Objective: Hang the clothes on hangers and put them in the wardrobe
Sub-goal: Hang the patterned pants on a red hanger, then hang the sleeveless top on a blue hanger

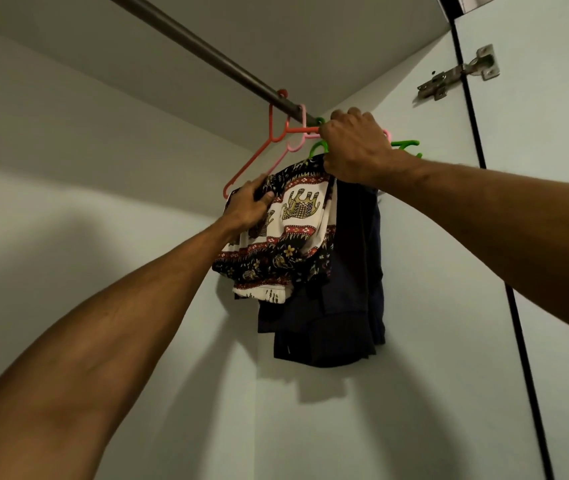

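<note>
A dark metal rail (207, 53) runs across the top of the wardrobe. From it hang a red hanger (269, 140), a pink hanger (298, 142) and a green hanger (404, 145). A patterned elephant-print garment (297, 233) hangs in front of dark navy clothes (338, 306). My left hand (246, 206) grips the left edge of the patterned garment. Near the rail's right end my right hand (356, 147) is closed around the hangers' tops, above the garment. What exactly its fingers hold is hidden.
The wardrobe's pale back wall (85, 202) lies to the left and its side panel (432, 271) to the right. A metal door hinge (460, 72) sits at the upper right, beside the open door (553, 202).
</note>
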